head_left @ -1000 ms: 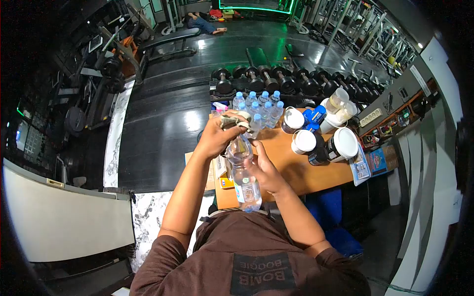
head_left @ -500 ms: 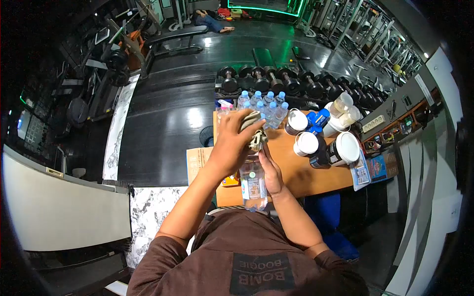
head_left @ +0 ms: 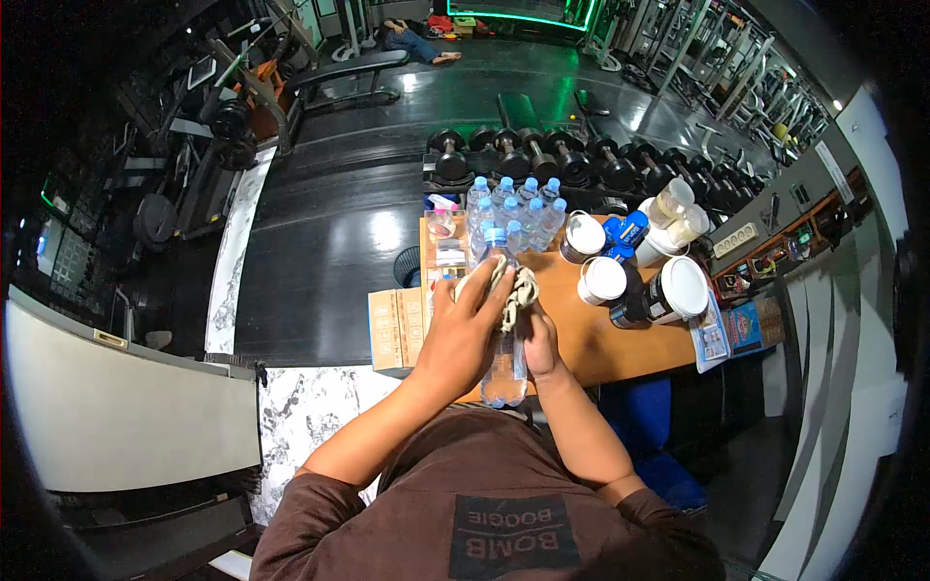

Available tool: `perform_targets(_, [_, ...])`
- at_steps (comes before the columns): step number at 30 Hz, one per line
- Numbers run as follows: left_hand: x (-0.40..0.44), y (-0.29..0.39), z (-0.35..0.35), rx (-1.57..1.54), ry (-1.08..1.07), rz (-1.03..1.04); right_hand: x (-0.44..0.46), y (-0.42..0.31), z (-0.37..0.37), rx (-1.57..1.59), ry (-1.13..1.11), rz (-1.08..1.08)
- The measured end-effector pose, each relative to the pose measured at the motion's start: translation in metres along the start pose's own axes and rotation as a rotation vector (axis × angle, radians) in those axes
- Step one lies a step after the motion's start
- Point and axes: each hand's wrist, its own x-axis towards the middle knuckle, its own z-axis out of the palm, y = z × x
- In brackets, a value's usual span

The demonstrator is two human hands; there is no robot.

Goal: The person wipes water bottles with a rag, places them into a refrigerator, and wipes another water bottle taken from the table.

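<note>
A clear plastic water bottle (head_left: 504, 385) with a blue cap is held in front of my chest, its base toward me. My left hand (head_left: 465, 329) presses a crumpled beige cloth (head_left: 521, 293) around the bottle's upper body, fingers bent over it. On the bottle's other side, my right hand (head_left: 542, 347) grips it, with part of its fingers hidden behind the bottle and cloth. Beyond my hands, several similar capped bottles (head_left: 531, 218) stand grouped on the wooden table (head_left: 572, 339).
White-lidded tubs (head_left: 676, 289) and a blue container (head_left: 628, 230) stand on the table's right side. A cardboard box (head_left: 395, 327) is at its left, near a black wire basket (head_left: 407, 266). Behind runs a dumbbell rack (head_left: 562, 155). A person (head_left: 417, 44) lies on the far floor.
My left hand and the cloth have slid from the bottle's top down to its upper body, uncovering the blue cap. The right hand still holds the bottle.
</note>
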Motion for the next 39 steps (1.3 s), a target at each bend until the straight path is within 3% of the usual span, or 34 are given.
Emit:
perform_targets(2, [-0.004, 0.005, -0.002, -0.001, -0.033, 0.009, -0.001, 0.034, -0.024, -0.072, -0.016, -0.133])
perform_targets(3, [-0.007, 0.009, -0.005, -0.001, -0.032, 0.011, -0.002, 0.03, -0.021, -0.331, 0.016, -0.339])
perform_targets(5, [-0.015, 0.017, -0.007, -0.135, -0.164, -0.004, 0.012, 0.019, -0.025, 0.847, -0.223, 0.161])
perform_targets(6, [-0.016, 0.018, -0.007, -0.184, -0.165, -0.041, 0.008, -0.007, -0.004, 0.556, 0.047, 0.178])
perform_targets(7, [-0.014, 0.014, -0.007, -0.183, -0.164, -0.038, 0.008, -0.001, -0.008, 0.556, 0.047, 0.176])
perform_targets(9, [-0.009, 0.002, -0.009, -0.329, -0.061, -0.042, 0.006, 0.009, -0.014, 0.144, 0.099, 0.065])
perform_targets(10, [-0.002, -0.001, -0.012, -0.298, 0.011, -0.042, 0.0, 0.002, -0.019, -0.169, -0.11, -0.237])
perform_targets(11, [0.006, -0.003, -0.012, -0.293, 0.067, -0.058, -0.002, 0.004, -0.012, 0.044, -0.042, -0.073])
perform_targets(13, [0.027, -0.01, -0.014, -0.196, 0.161, -0.028, -0.004, -0.034, 0.023, 0.278, -0.073, -0.021])
perform_targets(14, [0.033, -0.017, -0.01, -0.194, 0.16, -0.029, -0.004, -0.04, 0.028, 0.28, -0.074, -0.021])
perform_targets(16, [0.042, -0.027, -0.001, -0.195, 0.162, -0.004, -0.005, -0.046, 0.033, -0.01, -0.083, -0.032])
perform_targets(23, [0.027, -0.006, -0.003, -0.135, -0.001, -0.044, -0.01, -0.03, 0.019, 0.05, -0.078, -0.009])
perform_targets(25, [0.018, 0.002, -0.002, -0.128, 0.002, -0.027, -0.01, -0.028, 0.021, 0.228, 0.032, 0.019])
perform_targets(29, [-0.002, 0.016, 0.004, -0.06, 0.02, -0.009, -0.01, 0.019, -0.021, -0.211, -0.023, -0.211])
perform_targets(30, [-0.006, 0.018, 0.002, -0.097, -0.014, -0.001, -0.011, 0.012, -0.024, -0.448, -0.035, -0.32])
perform_targets(31, [-0.009, 0.018, -0.003, -0.133, -0.048, 0.009, -0.009, -0.002, -0.013, -0.448, -0.034, -0.32])
perform_targets(33, [-0.009, 0.01, -0.012, -0.231, -0.115, 0.018, -0.005, -0.02, 0.007, 0.445, 0.199, 0.223])
perform_targets(34, [-0.007, 0.007, -0.016, -0.328, -0.184, 0.023, -0.006, 0.002, -0.007, -0.081, 0.078, 0.018])
perform_targets(35, [0.0, 0.004, -0.02, -0.351, -0.121, 0.021, -0.01, 0.022, -0.021, -0.08, 0.079, 0.021])
perform_targets(39, [0.034, -0.014, -0.01, -0.235, 0.206, -0.017, -0.008, -0.03, 0.02, 0.073, -0.022, 0.006])
